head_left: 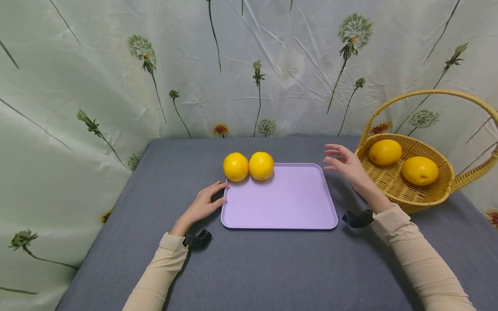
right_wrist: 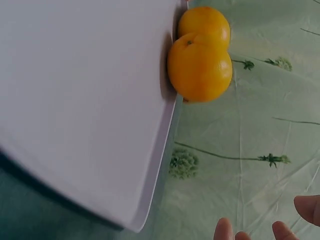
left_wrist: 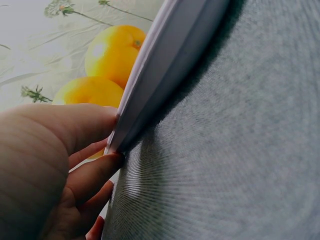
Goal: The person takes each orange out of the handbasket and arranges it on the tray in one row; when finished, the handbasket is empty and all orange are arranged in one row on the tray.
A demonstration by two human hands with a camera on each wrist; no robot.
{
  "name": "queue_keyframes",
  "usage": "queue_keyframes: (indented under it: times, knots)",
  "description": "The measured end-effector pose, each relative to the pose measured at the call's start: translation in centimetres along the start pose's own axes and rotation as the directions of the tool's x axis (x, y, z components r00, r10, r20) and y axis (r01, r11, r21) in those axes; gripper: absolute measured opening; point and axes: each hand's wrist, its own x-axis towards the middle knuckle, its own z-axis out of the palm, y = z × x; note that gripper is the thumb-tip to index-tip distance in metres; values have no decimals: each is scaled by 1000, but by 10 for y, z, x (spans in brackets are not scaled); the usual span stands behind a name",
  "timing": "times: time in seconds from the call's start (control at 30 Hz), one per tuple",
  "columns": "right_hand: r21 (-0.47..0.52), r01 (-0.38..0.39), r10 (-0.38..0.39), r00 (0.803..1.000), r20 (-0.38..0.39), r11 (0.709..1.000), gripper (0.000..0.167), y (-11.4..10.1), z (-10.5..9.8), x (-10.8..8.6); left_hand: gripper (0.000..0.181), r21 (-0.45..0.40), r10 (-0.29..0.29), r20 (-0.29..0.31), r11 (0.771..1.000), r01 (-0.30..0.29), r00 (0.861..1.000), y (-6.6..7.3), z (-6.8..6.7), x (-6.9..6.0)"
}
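Observation:
A shallow lilac tray (head_left: pixel 288 203) lies on the table, with two oranges (head_left: pixel 235 167) side by side at its back left corner. My left hand (head_left: pixel 202 203) rests at the tray's left edge. Close up in the left wrist view, its thumb and fingertips (left_wrist: pixel 107 120) touch the outer rim without wrapping round it. My right hand (head_left: pixel 348 166) hovers past the tray's back right corner, beside the basket, fingers apart and nothing held. Only some of its fingertips (right_wrist: pixel 223 231) show in the right wrist view.
At the right stands a yellow wicker basket (head_left: pixel 393 195) with a tall arched handle, holding two more yellow-orange fruits (head_left: pixel 420 170). A grey cloth covers the table (head_left: pixel 272 268). Behind hangs a pale curtain (head_left: pixel 233 99) printed with dandelions. Both wrists wear black bands.

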Motion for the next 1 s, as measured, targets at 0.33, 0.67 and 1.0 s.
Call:
queue_keyframes:
  times: [0.33, 0.67, 1.0]
  knots:
    - [22, 6, -5, 1000, -9, 1000, 31, 3, -18, -11, 49, 5, -10, 1, 1000, 10, 1000, -3, 1, 1]
    - [-16, -1, 0, 999, -42, 1000, 31, 5, -42, -25, 49, 4, -15, 0, 1000, 15, 1000, 1, 1, -1]
    - [-9, -30, 29, 994, -105, 999, 40, 4, -64, -38, 49, 4, -10, -3, 1000, 10, 1000, 1, 0, 0]
